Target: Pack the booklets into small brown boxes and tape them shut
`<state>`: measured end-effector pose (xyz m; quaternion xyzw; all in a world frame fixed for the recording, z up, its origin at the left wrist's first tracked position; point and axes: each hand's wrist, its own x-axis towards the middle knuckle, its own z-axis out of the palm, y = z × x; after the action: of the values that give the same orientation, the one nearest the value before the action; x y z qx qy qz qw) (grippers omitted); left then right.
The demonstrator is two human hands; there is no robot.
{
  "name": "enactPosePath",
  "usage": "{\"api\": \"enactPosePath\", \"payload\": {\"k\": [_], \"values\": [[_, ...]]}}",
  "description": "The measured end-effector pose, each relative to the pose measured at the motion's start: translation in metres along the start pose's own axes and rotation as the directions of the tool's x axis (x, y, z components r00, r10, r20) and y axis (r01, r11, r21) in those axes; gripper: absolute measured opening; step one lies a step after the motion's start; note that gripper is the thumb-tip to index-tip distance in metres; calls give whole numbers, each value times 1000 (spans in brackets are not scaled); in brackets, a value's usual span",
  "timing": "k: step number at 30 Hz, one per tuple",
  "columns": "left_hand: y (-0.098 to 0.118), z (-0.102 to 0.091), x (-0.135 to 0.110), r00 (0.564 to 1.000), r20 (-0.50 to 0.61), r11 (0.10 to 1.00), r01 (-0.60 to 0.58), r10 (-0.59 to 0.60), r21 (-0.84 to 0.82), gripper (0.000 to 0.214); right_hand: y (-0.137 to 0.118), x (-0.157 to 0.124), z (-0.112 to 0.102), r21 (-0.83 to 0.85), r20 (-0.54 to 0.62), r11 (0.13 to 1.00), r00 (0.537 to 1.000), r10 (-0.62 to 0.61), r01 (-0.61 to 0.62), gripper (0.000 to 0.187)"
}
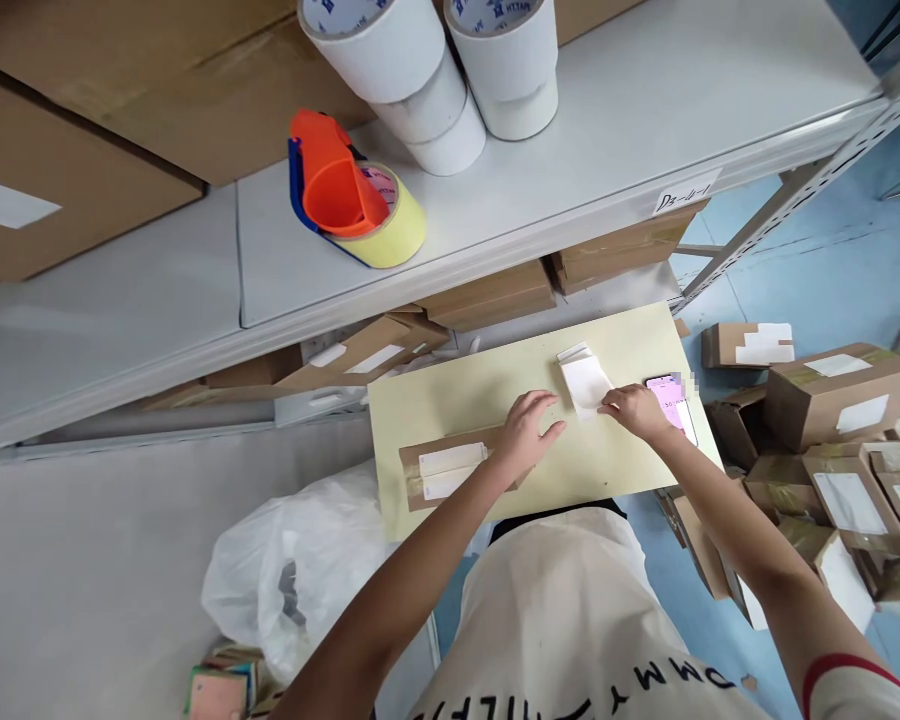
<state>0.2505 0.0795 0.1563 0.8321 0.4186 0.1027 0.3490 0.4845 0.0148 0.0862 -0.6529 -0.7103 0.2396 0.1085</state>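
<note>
A small stack of white paper labels (585,382) lies on the pale yellow tabletop (465,400), its far end looking folded. My right hand (636,410) pinches the near right corner of the labels between thumb and fingers. To their left, my left hand (529,430) hovers with thumb and fingers apart, holding nothing. Beneath my left wrist is a flat brown cardboard box (412,475) bearing two white labels, partly covered by the forearm. A phone with a lit pink screen (669,400) rests just beyond my right hand, partly hidden by it.
Above the table runs a grey shelf (607,120) with white tape rolls (450,110) and an orange tape dispenser (345,185) holding yellow tape. Cardboard boxes (840,390) crowd the floor at right. A white plastic bag (300,560) sits at lower left.
</note>
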Motion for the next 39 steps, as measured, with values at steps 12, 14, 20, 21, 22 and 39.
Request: {"api": "enactPosePath", "payload": {"k": [12, 14, 20, 21, 22, 39], "values": [[25, -30, 31, 983, -151, 929, 39, -102, -369, 21, -36, 19, -34, 429, -485, 891, 870, 89, 148, 81], [15, -42, 27, 959, -120, 819, 151, -257, -554, 32, -37, 29, -28, 517, -366, 846, 927, 82, 130, 68], [-5, -61, 7, 726, -594, 929, 178, -346, -323, 62, -56, 40, -23, 476, -159, 876, 987, 3, 74, 35], [-3, -62, 4, 745, -638, 981, 133, -195, -144, 64, -60, 40, -25, 425, -162, 901, 986, -25, 92, 33], [2, -62, 2, 800, -600, 997, 70, -32, 40, 61, -64, 40, -26, 371, -159, 921, 985, -60, 116, 31], [11, -75, 45, 981, 17, 963, 184, -191, 197, 24, -47, 27, -13, 318, -124, 947, 992, -18, 57, 37]]}}
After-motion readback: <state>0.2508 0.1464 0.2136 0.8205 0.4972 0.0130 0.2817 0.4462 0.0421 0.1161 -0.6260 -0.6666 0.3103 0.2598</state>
